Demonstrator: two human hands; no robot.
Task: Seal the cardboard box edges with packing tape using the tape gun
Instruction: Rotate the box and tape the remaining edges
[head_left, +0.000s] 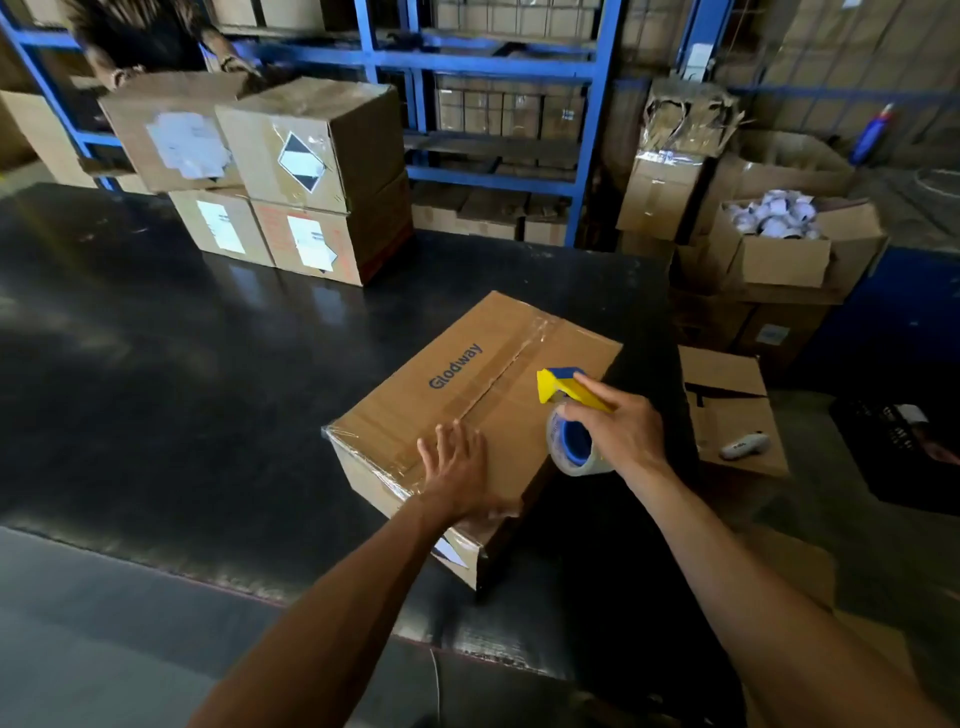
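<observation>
A brown cardboard box (431, 395) printed "Glodway" lies on the black table (208, 364), set at an angle. Clear tape runs along its centre seam and wraps its near left corner. My left hand (457, 467) rests flat, fingers spread, on the box top near the front edge. My right hand (618, 431) grips a yellow and blue tape gun (563, 389) with a roll of clear tape (571, 447). The gun hovers over the right part of the box top, its yellow nose pointing toward the seam.
Four stacked cardboard boxes (291, 176) stand at the table's back. Blue shelving (498, 104) with cartons rises behind. To the right sit an open box of white items (779, 228) and a low carton (727, 405) with a white tool (743, 447) on it.
</observation>
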